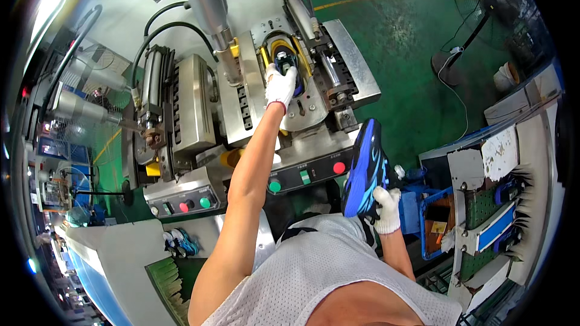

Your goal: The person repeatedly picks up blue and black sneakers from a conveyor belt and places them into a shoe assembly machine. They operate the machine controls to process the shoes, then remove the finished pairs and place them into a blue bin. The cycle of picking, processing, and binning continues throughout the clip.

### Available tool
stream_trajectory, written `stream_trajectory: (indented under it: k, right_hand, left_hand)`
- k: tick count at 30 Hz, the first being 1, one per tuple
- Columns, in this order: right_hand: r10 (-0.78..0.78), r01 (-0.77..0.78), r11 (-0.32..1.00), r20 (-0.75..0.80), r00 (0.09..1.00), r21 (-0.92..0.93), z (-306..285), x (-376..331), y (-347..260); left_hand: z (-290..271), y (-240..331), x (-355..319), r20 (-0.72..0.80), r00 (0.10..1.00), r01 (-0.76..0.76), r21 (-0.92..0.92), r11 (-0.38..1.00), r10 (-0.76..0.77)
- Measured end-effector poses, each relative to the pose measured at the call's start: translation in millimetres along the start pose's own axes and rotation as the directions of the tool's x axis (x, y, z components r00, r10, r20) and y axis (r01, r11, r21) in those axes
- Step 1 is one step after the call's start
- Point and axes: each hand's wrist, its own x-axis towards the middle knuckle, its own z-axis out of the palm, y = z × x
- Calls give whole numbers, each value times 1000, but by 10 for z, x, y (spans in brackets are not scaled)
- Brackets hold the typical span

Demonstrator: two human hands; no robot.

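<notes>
Blue shoe: pinched beside press, right hand.
Shoe in press: your left hand, grip unclear — perhaps unloading, lift next.

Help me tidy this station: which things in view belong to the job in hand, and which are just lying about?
Seemingly in the job:
machine
dark shoe in it, at the left hand
blue-and-black shoe in the right hand

Seemingly aside:
floor fan
bucket
shoes on the bench (role unclear)
</notes>
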Motion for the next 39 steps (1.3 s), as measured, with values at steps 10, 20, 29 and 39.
stream_trajectory:
  k: [10,20,29,39]
  right_hand:
    - [-41,27,991,98,994,133,2,61,-217]
    - [-155,174,924,83,984,-339,720,820,-162]
    - [-139,289,-67,296,945,-955,2328,3831,177]
    - [-189,380,-318,451,872,-869,2430,4370,1219]
  left_hand:
    - [491,-355,900,56,990,112,226,968,-127]
    - [-1545,372,-778,217,967,-88,-203,975,132]
    - [-2902,-855,-3028,399,884,242,52,969,-243]
    - [-2779,-2799,-5051,-377,631,634,-253,730,-678]
